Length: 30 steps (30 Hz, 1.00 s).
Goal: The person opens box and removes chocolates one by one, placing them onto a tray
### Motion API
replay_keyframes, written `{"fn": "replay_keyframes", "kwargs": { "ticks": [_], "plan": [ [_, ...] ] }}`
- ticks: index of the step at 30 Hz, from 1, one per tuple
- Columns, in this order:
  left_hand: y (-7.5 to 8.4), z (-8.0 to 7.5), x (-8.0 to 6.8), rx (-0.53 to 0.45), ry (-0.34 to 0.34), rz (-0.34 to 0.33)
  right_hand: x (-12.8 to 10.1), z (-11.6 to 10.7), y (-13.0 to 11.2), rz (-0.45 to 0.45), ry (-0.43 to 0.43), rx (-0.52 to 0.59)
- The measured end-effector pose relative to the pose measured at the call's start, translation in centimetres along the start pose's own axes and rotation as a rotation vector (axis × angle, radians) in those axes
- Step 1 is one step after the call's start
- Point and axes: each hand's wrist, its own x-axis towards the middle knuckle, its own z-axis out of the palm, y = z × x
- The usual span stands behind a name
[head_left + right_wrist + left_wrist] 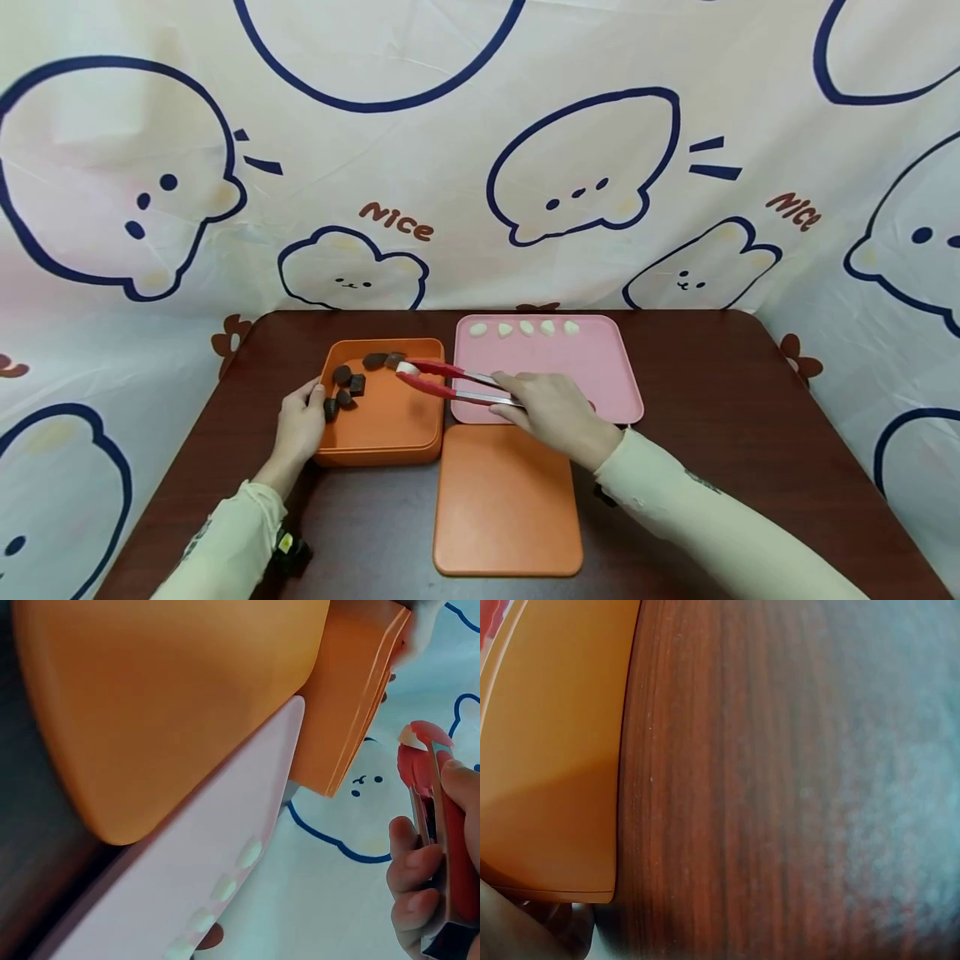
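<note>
My right hand grips a pair of metal tongs with red tips. Between those tips is a small whitish piece, held over the right part of an orange box; the right wrist view shows the same pinched piece. Several dark brown chunks lie inside the box along its left and back. At the box's left wall, my left hand holds the side, its thumb near the rim. The left wrist view has only part of that hand below the box wall.
A pink tray to the right of the box bears a row of several whitish pieces along its back edge. In front of the tray lies a flat orange lid. A patterned cloth hangs behind the dark wooden table.
</note>
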Motion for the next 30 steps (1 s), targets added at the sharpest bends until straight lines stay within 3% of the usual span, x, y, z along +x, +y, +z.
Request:
{"fn": "replay_keyframes", "kwargs": {
  "ticks": [8,30],
  "plan": [
    [0.1,0.1,0.3,-0.009,-0.001,0.014,-2.0,-0.6,1.8,0.112,0.03,0.08],
    [0.0,0.0,-0.2,-0.003,-0.002,0.008,-7.2,-0.5,6.9,0.371,-0.036,0.148]
  ]
}}
